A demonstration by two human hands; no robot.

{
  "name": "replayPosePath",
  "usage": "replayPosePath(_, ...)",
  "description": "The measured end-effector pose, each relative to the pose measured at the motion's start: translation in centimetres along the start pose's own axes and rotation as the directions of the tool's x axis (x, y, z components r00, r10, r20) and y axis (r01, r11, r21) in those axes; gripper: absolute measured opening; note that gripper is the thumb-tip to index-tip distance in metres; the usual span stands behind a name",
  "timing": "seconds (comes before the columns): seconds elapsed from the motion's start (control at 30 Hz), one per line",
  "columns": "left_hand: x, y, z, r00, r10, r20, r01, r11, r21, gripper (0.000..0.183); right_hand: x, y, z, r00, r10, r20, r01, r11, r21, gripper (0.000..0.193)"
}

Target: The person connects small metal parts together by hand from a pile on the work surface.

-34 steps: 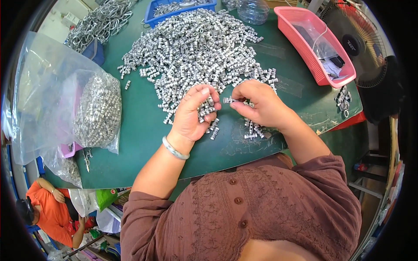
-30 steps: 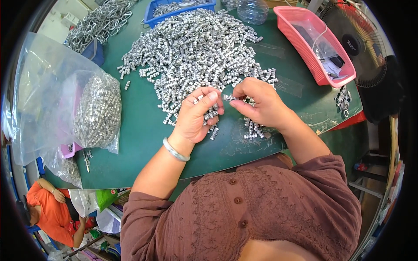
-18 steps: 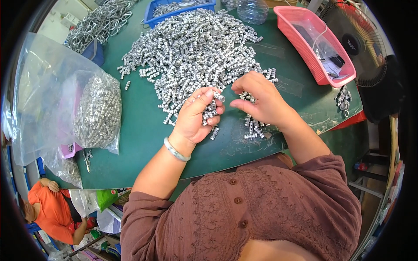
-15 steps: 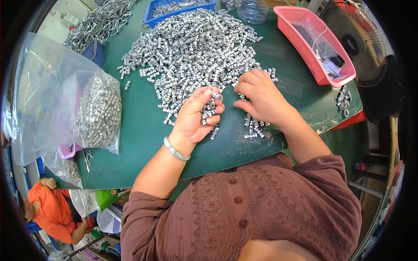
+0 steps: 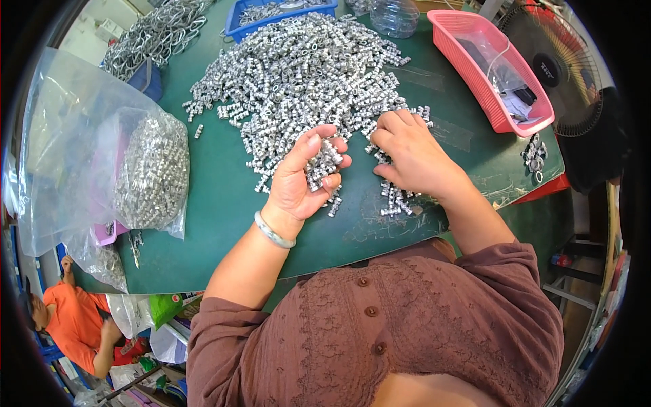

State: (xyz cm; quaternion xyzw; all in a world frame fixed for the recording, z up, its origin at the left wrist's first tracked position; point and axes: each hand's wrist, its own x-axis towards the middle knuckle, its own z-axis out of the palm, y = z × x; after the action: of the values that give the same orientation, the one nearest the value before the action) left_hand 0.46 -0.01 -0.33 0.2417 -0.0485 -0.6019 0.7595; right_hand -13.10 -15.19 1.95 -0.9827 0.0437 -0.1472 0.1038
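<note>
Silver ridged metal cylinders (image 5: 305, 74), dark green flat tabletop (image 5: 227, 210), pink latticed plastic basket (image 5: 466, 80), brown cloth blouse (image 5: 454, 325) with darker floral embroidery (image 5: 329, 325)

One left hand (image 5: 293, 186); one right hand (image 5: 415, 154); one bracelet (image 5: 272, 233); three buttons (image 5: 371, 311); one fan (image 5: 548, 68); one co-worker (image 5: 73, 319); one table (image 5: 217, 254); one large heap (image 5: 298, 74) of metal parts (image 5: 332, 47), too many to count; two blue bins (image 5: 239, 34); one pink basket (image 5: 476, 88).

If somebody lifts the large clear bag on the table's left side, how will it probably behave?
The large clear bag would probably feel floppy where its unfilled film creases. The part packed with small metal pieces is likely heavy. These look loose, so that part may shift and sag.
</note>
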Motion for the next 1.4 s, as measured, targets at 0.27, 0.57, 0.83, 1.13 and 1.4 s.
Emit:
replayPosePath(0.27,0.2,0.1,-0.8,0.999,0.044,0.026,-0.046,0.996,0.072,0.018,0.0,0.2,0.1,0.998,-0.046,0.051,0.043,0.997,0.060,0.027)
replayPosePath(0.57,-0.1,0.0,0.0,0.995,0.052,-0.082,-0.043,0.994,0.101,0.018,0.1,-0.3,1.2,1.000,-0.002,0.017,0.002,1.000,0.014,0.021)
replayPosePath(0.83,-0.2,-0.3,0.5,0.991,0.080,-0.107,-0.036,0.932,0.359,0.015,0.4,-0.2,1.3,0.996,0.001,-0.094,0.030,0.946,0.322,0.017)
replayPosePath(1.13,-0.5,-1.2,1.4,0.986,0.099,-0.133,0.010,0.764,0.645,0.013,0.7,-1.2,0.6,0.984,0.050,-0.170,0.071,0.768,0.636,0.010)
replayPosePath(1.4,-0.4,-1.0,0.8,0.993,0.066,-0.100,-0.013,0.889,0.458,0.012,0.5,-0.2,0.7,0.959,0.142,-0.247,0.043,0.784,0.619,0.011)
